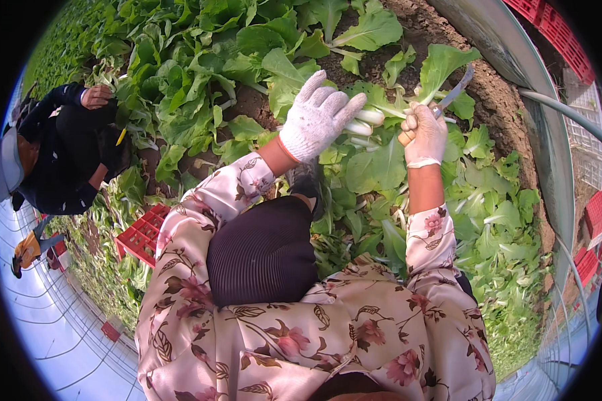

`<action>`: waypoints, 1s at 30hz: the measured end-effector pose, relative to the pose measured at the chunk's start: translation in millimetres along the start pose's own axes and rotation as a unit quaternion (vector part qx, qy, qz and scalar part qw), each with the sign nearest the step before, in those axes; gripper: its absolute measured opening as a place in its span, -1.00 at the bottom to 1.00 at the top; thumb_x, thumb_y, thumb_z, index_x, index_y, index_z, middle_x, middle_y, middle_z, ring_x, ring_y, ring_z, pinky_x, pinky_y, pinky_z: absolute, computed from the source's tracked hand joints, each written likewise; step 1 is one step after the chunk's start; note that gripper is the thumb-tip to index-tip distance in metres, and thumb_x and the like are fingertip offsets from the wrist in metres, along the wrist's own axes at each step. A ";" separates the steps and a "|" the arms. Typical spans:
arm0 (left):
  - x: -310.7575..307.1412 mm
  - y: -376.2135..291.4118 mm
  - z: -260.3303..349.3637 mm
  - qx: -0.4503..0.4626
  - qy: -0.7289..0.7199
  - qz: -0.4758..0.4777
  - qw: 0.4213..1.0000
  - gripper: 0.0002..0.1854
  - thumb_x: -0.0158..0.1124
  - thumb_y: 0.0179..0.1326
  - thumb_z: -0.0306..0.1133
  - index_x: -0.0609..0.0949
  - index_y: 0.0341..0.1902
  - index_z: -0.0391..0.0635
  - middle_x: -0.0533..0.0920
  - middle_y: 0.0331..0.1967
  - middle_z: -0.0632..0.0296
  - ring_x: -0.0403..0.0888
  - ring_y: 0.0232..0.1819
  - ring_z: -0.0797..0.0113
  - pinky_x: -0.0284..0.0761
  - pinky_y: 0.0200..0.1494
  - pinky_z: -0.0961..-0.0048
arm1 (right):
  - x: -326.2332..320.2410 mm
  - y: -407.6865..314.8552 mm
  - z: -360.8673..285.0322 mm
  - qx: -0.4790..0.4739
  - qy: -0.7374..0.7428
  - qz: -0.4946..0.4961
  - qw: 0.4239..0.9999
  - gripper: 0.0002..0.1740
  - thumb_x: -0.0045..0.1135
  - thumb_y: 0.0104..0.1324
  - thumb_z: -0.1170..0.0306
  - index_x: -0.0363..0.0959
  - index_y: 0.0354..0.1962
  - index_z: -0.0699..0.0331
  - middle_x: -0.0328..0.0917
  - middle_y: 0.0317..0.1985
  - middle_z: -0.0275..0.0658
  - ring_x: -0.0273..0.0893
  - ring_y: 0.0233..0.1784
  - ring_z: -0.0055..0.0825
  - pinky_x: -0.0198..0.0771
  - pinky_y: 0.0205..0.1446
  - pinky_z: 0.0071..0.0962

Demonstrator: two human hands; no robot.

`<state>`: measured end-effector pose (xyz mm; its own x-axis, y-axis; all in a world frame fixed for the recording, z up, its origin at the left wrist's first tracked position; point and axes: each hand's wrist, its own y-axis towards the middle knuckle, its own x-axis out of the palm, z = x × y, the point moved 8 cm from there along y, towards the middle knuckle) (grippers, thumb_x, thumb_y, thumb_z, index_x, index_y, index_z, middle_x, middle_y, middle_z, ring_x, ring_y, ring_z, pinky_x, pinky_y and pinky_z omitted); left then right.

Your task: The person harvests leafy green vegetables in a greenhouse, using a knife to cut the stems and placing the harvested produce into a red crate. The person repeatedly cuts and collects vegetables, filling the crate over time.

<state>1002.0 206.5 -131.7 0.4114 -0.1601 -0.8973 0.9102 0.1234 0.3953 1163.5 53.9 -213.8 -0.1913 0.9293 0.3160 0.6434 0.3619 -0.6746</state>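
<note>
My left hand (320, 119), in a white knit glove, is around a leafy green with pale stems. Its stem bases (365, 123) stick out past my thumb, and its leaves spread on the other side. My right hand (426, 131), in a thin pale glove, grips a knife with a wooden handle (407, 136). The knife's blade (456, 90) points up and away to the right. A single green leaf (444, 70) rises from beside my right fingers; whether they pinch it is hard to see. Loose leaves (379, 168) lie below both hands.
Dense standing greens (180, 65) grow ahead and left. Bare soil (501, 120) borders a plastic sheet wall (544, 150) and a pipe (569, 118) on the right. A red crate (143, 233) sits left behind my arm. A co-worker (60, 150) crouches left; another person (29, 248) is farther off.
</note>
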 end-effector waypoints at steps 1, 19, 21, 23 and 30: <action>-1.5 -0.5 -6.2 -0.020 -0.012 -0.001 1.000 -0.13 0.56 -0.21 -0.30 0.57 0.36 0.10 0.57 -0.16 0.31 0.58 -0.05 0.20 0.35 0.45 -0.13 | -12.8 11.6 -11.4 0.002 0.005 0.038 0.999 -0.87 0.25 0.36 0.46 0.42 -0.26 0.20 0.47 -0.55 -0.32 0.34 -0.65 -0.63 0.06 -0.74 -0.57; 77.3 -15.0 -76.6 -0.104 -0.026 -0.298 0.949 -0.78 0.22 0.24 -0.36 0.66 -0.08 -0.13 0.54 0.18 0.01 0.66 0.10 0.03 0.66 0.01 0.10 | 62.6 107.9 80.6 -0.107 -0.602 -0.183 0.770 -0.53 0.05 0.52 0.02 0.55 0.24 0.01 0.67 0.14 -0.02 0.61 0.19 0.04 0.49 0.25 -0.15; 85.5 -12.4 -99.2 -0.099 0.017 -0.297 0.950 -0.83 0.20 0.26 -0.38 0.68 -0.15 -0.15 0.50 0.35 0.00 0.68 0.07 0.04 0.67 0.02 0.11 | 91.1 122.3 102.5 -0.098 -0.629 -0.213 0.741 -0.53 -0.01 0.53 -0.01 0.54 0.25 -0.07 0.66 0.15 -0.04 0.60 0.20 0.05 0.49 0.27 -0.11; 105.6 -17.4 -135.7 -0.126 0.043 -0.385 0.913 -0.80 0.24 0.29 -0.37 0.70 -0.09 -0.14 0.28 0.58 -0.05 0.72 0.07 -0.04 0.67 0.08 0.06 | 120.6 131.6 120.1 -0.135 -0.673 -0.202 0.699 -0.50 -0.07 0.55 -0.01 0.54 0.24 0.04 0.65 0.15 0.01 0.54 0.25 0.10 0.45 0.29 -0.04; 119.8 -54.9 -195.0 -0.226 0.094 -0.472 0.847 -0.75 0.27 0.29 -0.30 0.74 -0.04 -0.11 0.28 0.53 -0.28 0.73 0.11 -0.10 0.67 0.09 0.08 | 151.9 159.0 177.4 -0.069 -0.727 -0.189 0.657 -0.58 -0.16 0.57 0.02 0.53 0.13 0.00 0.67 0.07 0.03 0.60 0.15 0.15 0.48 0.22 0.07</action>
<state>992.1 371.5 -299.2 -0.5427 -0.2428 -0.8041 0.7009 0.3965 -0.5928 1105.2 265.7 -391.5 -0.7976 -0.0989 -0.5951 0.3885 0.6705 -0.6321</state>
